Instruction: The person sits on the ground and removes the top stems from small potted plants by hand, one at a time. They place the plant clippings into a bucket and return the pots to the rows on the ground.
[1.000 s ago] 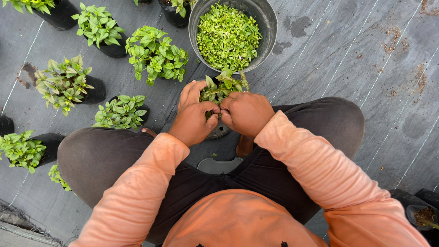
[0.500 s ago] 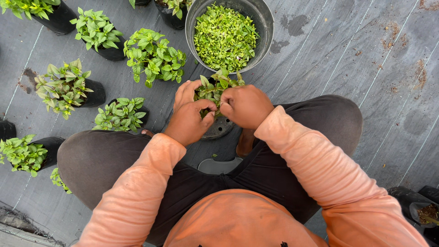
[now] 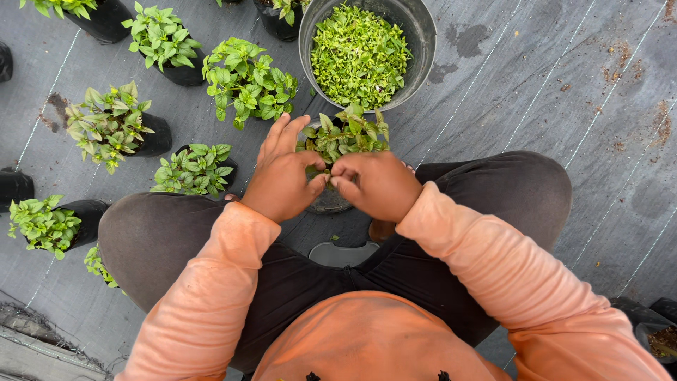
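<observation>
A small potted plant with green leaves stands on the ground between my knees. My left hand rests on its near left side, thumb and forefinger pinching a stem, the other fingers spread over the leaves. My right hand meets it from the right, fingertips closed on the same stem. The pot itself is mostly hidden under my hands. Just beyond the plant sits a grey bucket filled with cut green leaf tips.
Several potted plants in black bags stand to the left: one near the bucket, one by my left knee, others farther left. Dark woven ground cloth covers the ground on the right.
Both hands have shifted slightly on the plant; the fingertips now meet in a pinch at its near side. The view has drifted a little.
</observation>
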